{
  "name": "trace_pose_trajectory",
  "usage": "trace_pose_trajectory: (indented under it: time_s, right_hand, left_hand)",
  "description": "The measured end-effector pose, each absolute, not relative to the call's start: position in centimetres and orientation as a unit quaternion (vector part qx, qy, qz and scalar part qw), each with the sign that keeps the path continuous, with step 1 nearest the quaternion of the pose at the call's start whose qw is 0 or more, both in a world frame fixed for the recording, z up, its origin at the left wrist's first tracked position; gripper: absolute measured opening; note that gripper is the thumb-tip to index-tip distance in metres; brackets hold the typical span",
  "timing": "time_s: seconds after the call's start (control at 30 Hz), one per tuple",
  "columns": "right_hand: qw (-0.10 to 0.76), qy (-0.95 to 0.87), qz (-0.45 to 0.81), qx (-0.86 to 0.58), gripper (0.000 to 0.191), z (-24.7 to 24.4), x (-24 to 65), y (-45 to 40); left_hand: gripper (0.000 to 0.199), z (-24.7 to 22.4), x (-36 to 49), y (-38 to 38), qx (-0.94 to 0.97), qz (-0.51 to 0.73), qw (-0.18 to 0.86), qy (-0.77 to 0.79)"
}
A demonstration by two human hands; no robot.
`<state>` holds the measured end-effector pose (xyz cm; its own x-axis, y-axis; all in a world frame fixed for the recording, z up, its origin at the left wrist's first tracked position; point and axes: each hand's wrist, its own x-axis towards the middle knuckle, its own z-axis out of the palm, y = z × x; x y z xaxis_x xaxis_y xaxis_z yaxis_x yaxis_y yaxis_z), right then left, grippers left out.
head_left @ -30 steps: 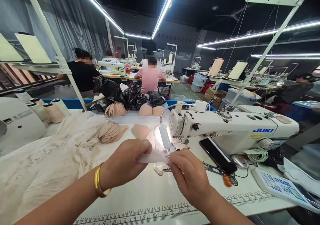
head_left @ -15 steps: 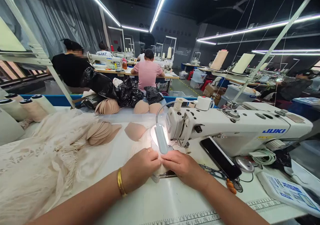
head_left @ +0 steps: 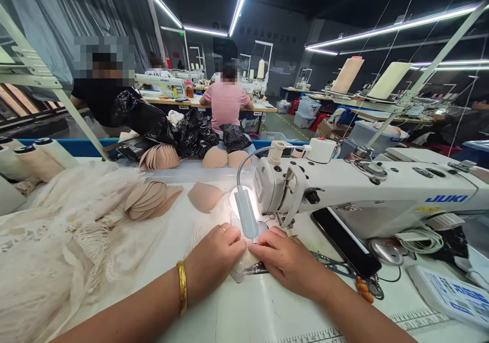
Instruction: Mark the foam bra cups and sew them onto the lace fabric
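Observation:
Pale lace fabric [head_left: 200, 231] lies on the sewing machine bed under the lit grey lamp [head_left: 245, 213]. My left hand [head_left: 217, 251], with a ring and a gold bracelet, is closed on this fabric left of the needle area. On the other side my right hand [head_left: 288, 256] pinches the fabric's edge, its fingers close in front of the white JUKI sewing machine [head_left: 344, 185]. The lamp and my fingers hide part of the work. Just beyond the fabric rests a beige foam cup [head_left: 205, 197].
Heaped lace [head_left: 72, 231] and stacked cups [head_left: 151, 200] lie to the left. On the right are a phone [head_left: 346, 241], scissors [head_left: 332, 262], and a white box [head_left: 451, 292]. Thread cones [head_left: 49, 165] stand at far left. Co-workers [head_left: 227, 98] sit ahead.
My right hand has shifted slightly right, widening the gap between my hands. The view has turned and tilted a little, so the machine appears farther right.

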<state>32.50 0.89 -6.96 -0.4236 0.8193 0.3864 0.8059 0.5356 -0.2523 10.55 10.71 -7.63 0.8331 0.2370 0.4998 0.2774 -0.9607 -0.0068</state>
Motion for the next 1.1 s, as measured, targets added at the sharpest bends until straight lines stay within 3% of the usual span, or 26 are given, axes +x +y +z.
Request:
trace_pose_trajectory:
  time_s: [0.1, 0.67, 1.1]
  right_hand:
    - [0.246, -0.840, 0.006, -0.484, 0.025, -7.3, 32.0, 1.0]
    - [0.267, -0.819, -0.043, -0.507, 0.031, -8.4, 31.5, 1.8]
    - [0.284, -0.828, -0.022, -0.483, 0.033, -8.4, 31.8, 1.5]
  left_hand:
    - [0.028, -7.6, 10.7, 10.7, -0.957, -0.249, 0.023, -0.146]
    - [0.026, -8.1, 10.7, 10.6, -0.955, -0.234, 0.021, -0.182]
    - [0.031, -7.0, 11.0, 11.5, -0.963, -0.248, -0.037, -0.098]
